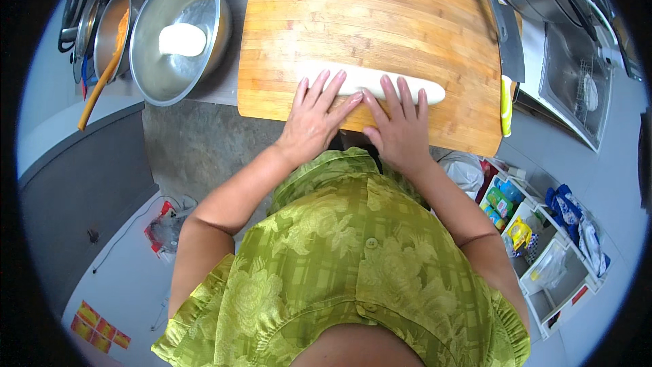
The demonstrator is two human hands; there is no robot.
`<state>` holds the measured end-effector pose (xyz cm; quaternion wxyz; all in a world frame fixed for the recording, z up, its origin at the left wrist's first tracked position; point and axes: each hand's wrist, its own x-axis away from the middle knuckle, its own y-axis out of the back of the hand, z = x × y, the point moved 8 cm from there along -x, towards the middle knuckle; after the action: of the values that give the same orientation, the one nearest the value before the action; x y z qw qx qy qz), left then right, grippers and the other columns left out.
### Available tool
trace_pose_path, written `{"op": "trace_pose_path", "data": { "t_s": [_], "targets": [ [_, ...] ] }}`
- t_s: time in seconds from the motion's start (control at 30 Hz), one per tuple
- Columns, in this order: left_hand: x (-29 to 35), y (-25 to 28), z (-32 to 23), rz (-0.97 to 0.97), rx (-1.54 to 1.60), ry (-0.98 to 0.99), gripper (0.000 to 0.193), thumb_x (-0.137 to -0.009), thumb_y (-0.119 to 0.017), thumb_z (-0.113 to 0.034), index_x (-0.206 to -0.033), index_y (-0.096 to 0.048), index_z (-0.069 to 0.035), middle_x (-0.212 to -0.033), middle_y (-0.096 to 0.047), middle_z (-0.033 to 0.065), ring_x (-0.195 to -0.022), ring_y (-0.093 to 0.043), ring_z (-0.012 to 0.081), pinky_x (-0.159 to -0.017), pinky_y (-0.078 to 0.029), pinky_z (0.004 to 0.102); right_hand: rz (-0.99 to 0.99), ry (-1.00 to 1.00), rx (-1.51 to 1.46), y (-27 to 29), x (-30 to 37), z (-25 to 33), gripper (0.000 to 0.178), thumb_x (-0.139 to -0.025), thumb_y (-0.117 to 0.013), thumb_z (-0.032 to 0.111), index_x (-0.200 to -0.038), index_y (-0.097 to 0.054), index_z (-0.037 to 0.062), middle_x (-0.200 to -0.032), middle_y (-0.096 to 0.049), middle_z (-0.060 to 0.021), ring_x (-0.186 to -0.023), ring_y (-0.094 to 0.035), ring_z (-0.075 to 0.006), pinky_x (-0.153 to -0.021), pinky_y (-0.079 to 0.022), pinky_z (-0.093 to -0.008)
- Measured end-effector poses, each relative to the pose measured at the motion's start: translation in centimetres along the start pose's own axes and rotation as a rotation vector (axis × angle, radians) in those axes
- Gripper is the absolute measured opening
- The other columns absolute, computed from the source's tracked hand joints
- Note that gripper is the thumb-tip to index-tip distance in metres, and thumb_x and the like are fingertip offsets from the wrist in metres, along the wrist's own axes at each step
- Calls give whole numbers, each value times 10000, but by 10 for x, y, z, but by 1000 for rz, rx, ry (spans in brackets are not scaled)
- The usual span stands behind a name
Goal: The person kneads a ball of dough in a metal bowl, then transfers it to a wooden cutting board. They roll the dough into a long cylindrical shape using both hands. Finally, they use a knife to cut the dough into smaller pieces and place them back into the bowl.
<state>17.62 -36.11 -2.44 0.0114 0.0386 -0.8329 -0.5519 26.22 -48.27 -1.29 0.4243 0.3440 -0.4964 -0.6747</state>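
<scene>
A smooth white roll of dough (432, 91) lies lengthwise near the front edge of a wooden cutting board (367, 13). My left hand (314, 117) rests with spread fingers on the dough's left part, and my right hand (402, 122) lies likewise toward its right part. The two hands nearly meet at the thumb and forefinger. Both palms are down, with the fingertips over the roll. Beyond my right fingers the rounded right end of the dough shows; part of the left end is under my left fingers.
Left of the board stands a metal bowl (146, 71) with a white dough lump (182, 40) in it. Beside it is a pot (105, 34) with a wooden-handled utensil (102, 95). A cleaver (509, 47) lies along the board's right edge, near a sink (553, 81). A shelf rack (553, 278) stands lower right.
</scene>
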Motion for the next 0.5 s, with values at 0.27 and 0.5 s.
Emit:
{"op": "trace_pose_path", "data": {
  "t_s": [0.27, 0.5],
  "targets": [
    [-40, 0, 19, -78, -96, 152, 765, -909, -683, -412, -1563, -356, -188, -1649, -239, 131, -1509, -220, 405, -1135, -141, 734, -142, -37, 54, -6, -38, -34, 813, -866, -655, 556, -1550, -393, 204, -1567, -396, -124, -1456, -349, -330, -1155, -238, -629],
    [-100, 21, 50, -68, -221, 184, 752, -889, -674, -480, -1558, -371, -321, -1611, -315, 129, -1516, -234, 375, -1143, -139, 737, -31, -63, 196, 0, -99, -84, 769, -903, -551, 680, -1543, -429, 271, -1586, -383, -151, -1491, -308, -342, -1162, -251, -629]
  ]
}}
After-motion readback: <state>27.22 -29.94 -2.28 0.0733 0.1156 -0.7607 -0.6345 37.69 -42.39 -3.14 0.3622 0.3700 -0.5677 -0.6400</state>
